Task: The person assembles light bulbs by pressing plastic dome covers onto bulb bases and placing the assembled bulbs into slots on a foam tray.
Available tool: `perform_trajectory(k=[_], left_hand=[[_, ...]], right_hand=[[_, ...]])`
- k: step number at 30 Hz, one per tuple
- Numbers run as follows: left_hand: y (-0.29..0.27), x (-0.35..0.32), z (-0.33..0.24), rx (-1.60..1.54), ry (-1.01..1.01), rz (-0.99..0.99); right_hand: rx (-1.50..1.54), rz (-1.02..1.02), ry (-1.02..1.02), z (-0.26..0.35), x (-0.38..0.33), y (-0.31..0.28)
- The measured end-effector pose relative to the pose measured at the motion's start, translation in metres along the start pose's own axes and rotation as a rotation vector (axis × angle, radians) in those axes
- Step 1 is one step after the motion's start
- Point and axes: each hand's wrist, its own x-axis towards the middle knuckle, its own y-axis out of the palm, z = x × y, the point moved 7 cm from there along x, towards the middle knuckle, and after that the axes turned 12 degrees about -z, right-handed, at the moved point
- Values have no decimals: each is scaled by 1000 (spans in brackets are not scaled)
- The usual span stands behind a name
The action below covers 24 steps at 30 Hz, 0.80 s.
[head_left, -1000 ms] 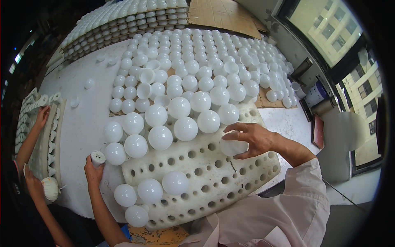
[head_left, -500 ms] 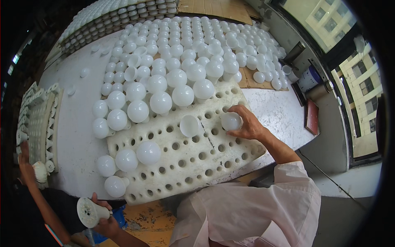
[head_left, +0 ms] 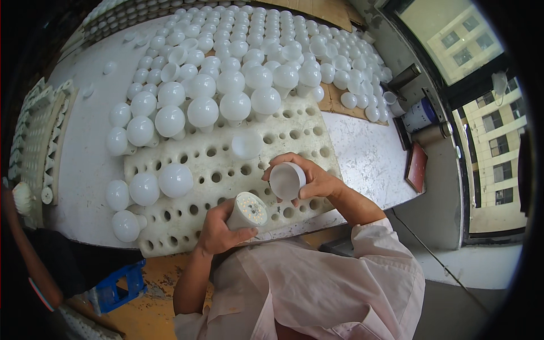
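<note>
My left hand [head_left: 218, 231] grips a white bulb base [head_left: 249, 210], its round LED board facing up. Close by on the right, my right hand [head_left: 309, 180] holds a white bulb cover [head_left: 287, 181], its open mouth turned toward the base. The two parts are apart. Beneath both hands lies a cream foam board [head_left: 170, 218] pierced with rows of holes. One loose bulb cover [head_left: 247, 144] rests on the board beyond my hands. Bulbs with round white tops [head_left: 175, 180] stand in the board's left side and along its far rows.
Many white bulb covers [head_left: 255, 56] crowd cardboard at the back. Another holed tray [head_left: 48, 147] stands at the left, near a co-worker's arm [head_left: 28, 243]. A dark red book [head_left: 416, 167] and a white-and-blue tub [head_left: 418, 113] sit at the right by the window.
My left hand has risen from below the table edge with the bulb base. My right hand has drawn nearer, turning the cover's mouth toward me. The view has shifted slightly.
</note>
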Motion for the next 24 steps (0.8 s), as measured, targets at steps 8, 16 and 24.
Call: perform_trajectory(k=[8, 16, 24], left_hand=[[-4, 8, 11, 135, -50, 54], [-6, 9, 16, 183, -82, 39], [-1, 8, 12, 341, -80, 15]], right_hand=[[-515, 50, -179, -16, 14, 20], [-662, 75, -272, -15, 16, 26], [-942, 120, -222, -11, 12, 47]])
